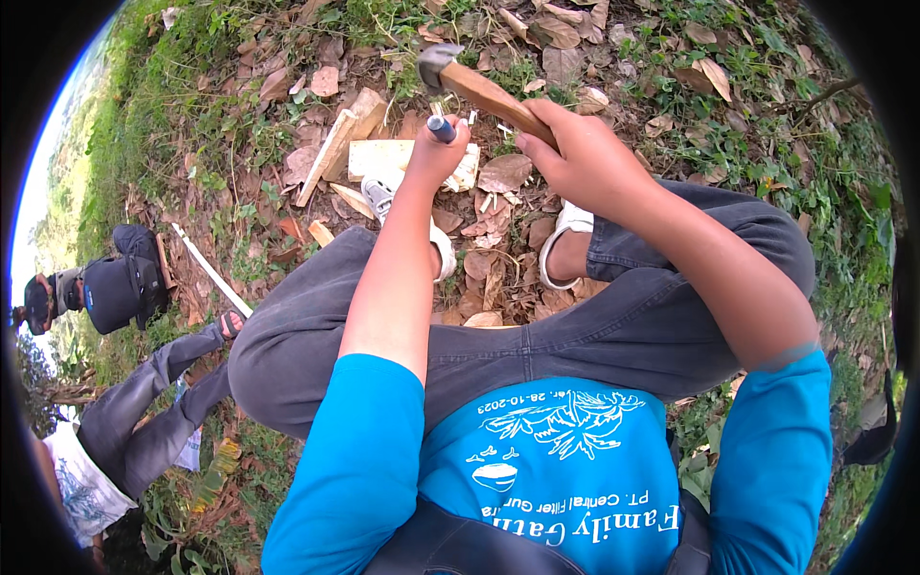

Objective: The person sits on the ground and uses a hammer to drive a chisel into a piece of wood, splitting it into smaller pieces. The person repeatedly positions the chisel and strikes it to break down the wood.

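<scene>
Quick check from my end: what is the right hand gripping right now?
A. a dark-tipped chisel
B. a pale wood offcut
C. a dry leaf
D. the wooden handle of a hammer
D: the right hand is closed around the wooden handle of the hammer, whose metal head is raised above the pale wood pieces, while the left hand holds the dark-tipped tool.

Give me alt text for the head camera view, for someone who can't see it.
Seen from above, a crouching person's right hand grips a wooden-handled hammer while the left hand holds a blue-handled tool upright over pale split wood pieces on leafy ground. Another person sits at the left edge.
</scene>
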The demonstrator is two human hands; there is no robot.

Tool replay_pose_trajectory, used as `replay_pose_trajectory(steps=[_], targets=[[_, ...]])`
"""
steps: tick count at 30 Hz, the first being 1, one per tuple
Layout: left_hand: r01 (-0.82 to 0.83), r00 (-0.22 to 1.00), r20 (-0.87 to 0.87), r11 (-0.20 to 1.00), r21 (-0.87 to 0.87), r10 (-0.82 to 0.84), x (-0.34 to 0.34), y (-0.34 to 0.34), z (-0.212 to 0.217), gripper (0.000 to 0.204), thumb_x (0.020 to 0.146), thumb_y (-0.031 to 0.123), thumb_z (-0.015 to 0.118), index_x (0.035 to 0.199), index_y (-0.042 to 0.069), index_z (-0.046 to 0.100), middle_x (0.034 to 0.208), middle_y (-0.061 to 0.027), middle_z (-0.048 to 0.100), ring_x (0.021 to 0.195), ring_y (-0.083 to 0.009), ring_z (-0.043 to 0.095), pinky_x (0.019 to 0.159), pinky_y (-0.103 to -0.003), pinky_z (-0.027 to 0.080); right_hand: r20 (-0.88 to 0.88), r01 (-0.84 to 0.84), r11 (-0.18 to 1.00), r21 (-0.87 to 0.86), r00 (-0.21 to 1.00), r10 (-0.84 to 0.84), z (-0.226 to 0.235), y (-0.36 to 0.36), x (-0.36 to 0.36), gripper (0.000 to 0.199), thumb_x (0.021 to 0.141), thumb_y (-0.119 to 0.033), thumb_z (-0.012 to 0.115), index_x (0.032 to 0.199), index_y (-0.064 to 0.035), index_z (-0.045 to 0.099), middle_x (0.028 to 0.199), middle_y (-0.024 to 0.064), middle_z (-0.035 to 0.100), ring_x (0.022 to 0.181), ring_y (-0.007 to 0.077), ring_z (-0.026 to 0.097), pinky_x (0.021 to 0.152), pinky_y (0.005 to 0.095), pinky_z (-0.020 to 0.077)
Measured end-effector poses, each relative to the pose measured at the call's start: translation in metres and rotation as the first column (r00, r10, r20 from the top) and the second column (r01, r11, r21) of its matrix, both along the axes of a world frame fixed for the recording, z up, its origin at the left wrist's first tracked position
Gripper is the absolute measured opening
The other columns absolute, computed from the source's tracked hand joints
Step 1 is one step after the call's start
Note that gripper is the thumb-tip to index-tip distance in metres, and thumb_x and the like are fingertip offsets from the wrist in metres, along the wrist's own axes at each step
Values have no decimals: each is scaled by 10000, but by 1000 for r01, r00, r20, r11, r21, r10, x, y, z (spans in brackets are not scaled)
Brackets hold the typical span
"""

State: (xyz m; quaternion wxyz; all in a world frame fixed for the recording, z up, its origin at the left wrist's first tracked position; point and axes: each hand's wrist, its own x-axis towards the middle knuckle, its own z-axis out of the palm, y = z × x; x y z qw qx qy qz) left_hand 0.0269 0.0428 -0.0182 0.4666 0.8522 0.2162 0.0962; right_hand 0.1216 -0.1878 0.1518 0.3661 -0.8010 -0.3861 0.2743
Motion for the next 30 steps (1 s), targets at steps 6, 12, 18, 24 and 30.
replay_pose_trajectory(steps=[6, 12, 18, 24, 30], targets=[[-88, 986, -147, 995, -54, 80, 16, 17, -21, 318, 912, 287, 636, 734, 25, 608, 652, -86, 639, 646, -206, 644, 658, -357, 500, -262, 141, 921, 363, 964, -45, 47, -5, 1, 360, 1040, -270, 590, 1339, -70, 594, 818, -22, 572, 702, 37, 480, 582, 227, 391], [30, 982, -188, 990, 135, -4, 45, 56, -71, 369, 886, 353, 623, 749, 12, 645, 677, -131, 671, 685, -265, 686, 685, -385, 527, -805, 132, 988, 84, 593, -11, 125, -3, 21, 423, 1031, -262, 566, 1369, -18, 492, 849, 5, 571, 615, 56, 525, 537, 226, 478], [28, 895, -446, 996, 85, 13, 107, 17, -28, 379, 870, 374, 661, 887, -3, 694, 831, -173, 724, 815, -276, 725, 762, -382, 559, -552, 196, 972, 128, 828, -95, 78, -7, 15, 428, 1027, -309, 591, 1388, -83, 554, 850, -6, 602, 666, 8, 517, 448, 187, 387], [94, 830, -556, 993, 65, -42, 135, 3, -58, 341, 897, 350, 653, 876, 11, 681, 807, -129, 695, 786, -230, 683, 736, -359, 529, -594, 264, 950, 165, 796, -118, 83, -2, 21, 368, 996, -287, 604, 1265, -38, 576, 831, 55, 635, 631, 85, 572, 523, 251, 475], [75, 865, -501, 994, 73, -28, 141, -2, -91, 310, 927, 323, 636, 837, 28, 657, 748, -72, 650, 725, -181, 627, 688, -336, 490, -529, 295, 938, 179, 833, -161, 79, -2, 28, 268, 944, -201, 599, 1042, 48, 625, 759, 199, 664, 715, 300, 698, 631, 427, 530]])
